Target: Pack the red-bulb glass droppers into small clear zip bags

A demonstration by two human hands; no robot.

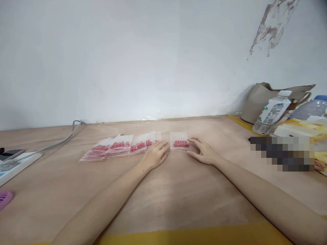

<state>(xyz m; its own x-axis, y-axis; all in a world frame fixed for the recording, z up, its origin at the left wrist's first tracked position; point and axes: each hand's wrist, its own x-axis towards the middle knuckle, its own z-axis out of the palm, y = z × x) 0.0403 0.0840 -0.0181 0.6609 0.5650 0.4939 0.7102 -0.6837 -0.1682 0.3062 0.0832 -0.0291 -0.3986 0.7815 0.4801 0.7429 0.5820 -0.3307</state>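
Observation:
A small clear zip bag (pixel 179 134) holding several short red pieces lies flat on the wooden table (pixel 163 194). My right hand (pixel 203 152) rests at its right edge, thumb and fingers apart, the fingertips at the bag's side. To the left, an overlapping row of similar zip bags (pixel 120 148) with red pieces spreads across the table. My left hand (pixel 156 153) lies over the right end of that row with its fingers stretched out, covering part of the last bag. What the red pieces are, I cannot make out.
On the right stand a labelled plastic bottle (pixel 272 114), a grey-brown bag (pixel 251 103) and a blue-capped container (pixel 310 107). A grey cable (pixel 67 137) runs to a white power strip (pixel 21 165) at left, near a phone (pixel 11 154) and a purple slotted object (pixel 5 199).

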